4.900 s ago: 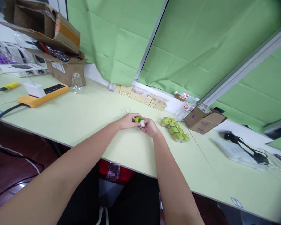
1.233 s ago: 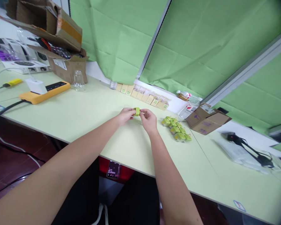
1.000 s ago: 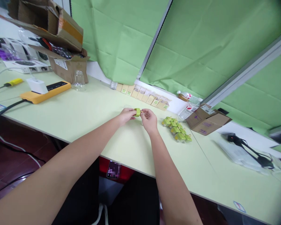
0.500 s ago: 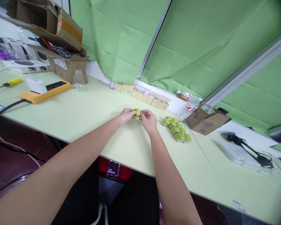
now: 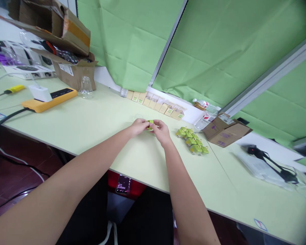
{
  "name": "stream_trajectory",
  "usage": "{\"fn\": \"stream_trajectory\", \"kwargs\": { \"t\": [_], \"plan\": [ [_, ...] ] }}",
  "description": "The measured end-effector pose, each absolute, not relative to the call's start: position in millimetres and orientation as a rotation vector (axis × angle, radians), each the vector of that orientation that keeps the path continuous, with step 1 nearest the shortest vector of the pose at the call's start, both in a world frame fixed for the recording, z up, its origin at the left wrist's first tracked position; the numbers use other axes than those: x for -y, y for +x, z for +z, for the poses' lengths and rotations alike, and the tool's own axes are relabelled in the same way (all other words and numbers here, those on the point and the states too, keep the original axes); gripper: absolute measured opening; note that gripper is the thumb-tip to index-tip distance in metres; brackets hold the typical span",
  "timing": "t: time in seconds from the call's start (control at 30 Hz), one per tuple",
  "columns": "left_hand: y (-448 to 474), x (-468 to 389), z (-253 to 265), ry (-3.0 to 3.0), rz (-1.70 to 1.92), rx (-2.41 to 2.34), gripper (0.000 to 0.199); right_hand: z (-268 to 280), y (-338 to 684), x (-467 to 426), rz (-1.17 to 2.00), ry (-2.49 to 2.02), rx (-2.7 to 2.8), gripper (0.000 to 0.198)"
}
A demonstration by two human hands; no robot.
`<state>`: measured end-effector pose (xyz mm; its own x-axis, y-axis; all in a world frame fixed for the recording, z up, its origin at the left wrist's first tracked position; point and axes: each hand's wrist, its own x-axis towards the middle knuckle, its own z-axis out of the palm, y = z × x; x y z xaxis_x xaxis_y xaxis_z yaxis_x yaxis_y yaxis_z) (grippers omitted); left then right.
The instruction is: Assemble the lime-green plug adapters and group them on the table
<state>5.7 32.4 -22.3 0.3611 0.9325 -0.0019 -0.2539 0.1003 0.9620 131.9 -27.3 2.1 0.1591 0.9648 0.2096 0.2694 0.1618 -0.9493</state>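
Between my two hands, just above the table (image 5: pixel 132 163), is a small lime-green plastic piece (image 5: pixel 151 123), partly covered by fingers. My left hand (image 5: pixel 138 127) pinches its left side. From the right, my right hand (image 5: pixel 162 132) closes around it, thumb across the front. A faint clear plastic item (image 5: pixel 138 117) lies just behind my left hand; its kind is hard to make out. To the right of my hands stand several small green-topped clear containers (image 5: pixel 196 148) with loops, grouped close together.
Small tan boxes (image 5: pixel 158 104) line the back edge. Plastic bottles (image 5: pixel 205 119) and a cardboard box (image 5: pixel 225 130) stand back right; a black strapped device (image 5: pixel 272 163) lies beyond. On the left are an orange power strip (image 5: pixel 63 97), a clear jar (image 5: pixel 86 88) and a yellow-handled screwdriver (image 5: pixel 15 88).
My right hand has moved slightly left and its fingers now wrap over the green piece, hiding more of it. The left hand keeps nearly the same place.
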Motion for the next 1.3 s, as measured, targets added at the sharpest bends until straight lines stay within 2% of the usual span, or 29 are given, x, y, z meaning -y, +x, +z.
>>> {"fn": "stream_trajectory", "kwargs": {
  "t": [0.37, 0.6, 0.83, 0.93, 1.13, 1.3],
  "plan": [
    [6, -22, -14, 1.089, 0.988, -0.716, 0.017, 5, 130, 25, 0.890, -1.275, 1.156, 0.033],
    [2, -31, -15, 1.039, 1.065, -0.825, 0.013, 13, 140, 23, 0.845, -1.141, 0.857, 0.021],
    [3, -34, -21, 1.119, 1.090, -0.862, 0.013, 17, 145, 22, 1.123, -1.025, 0.490, 0.012],
    [3, -34, -22, 1.113, 1.104, -0.842, 0.013, 14, 144, 22, 1.109, -1.028, 0.524, 0.005],
    [1, -35, -20, 1.071, 1.096, -0.782, 0.008, 9, 139, 23, 0.935, -1.284, 0.800, 0.009],
    [1, -36, -25, 1.072, 1.169, -0.712, 0.019, 3, 135, 23, 0.859, -1.430, 1.048, 0.012]
  ]
}}
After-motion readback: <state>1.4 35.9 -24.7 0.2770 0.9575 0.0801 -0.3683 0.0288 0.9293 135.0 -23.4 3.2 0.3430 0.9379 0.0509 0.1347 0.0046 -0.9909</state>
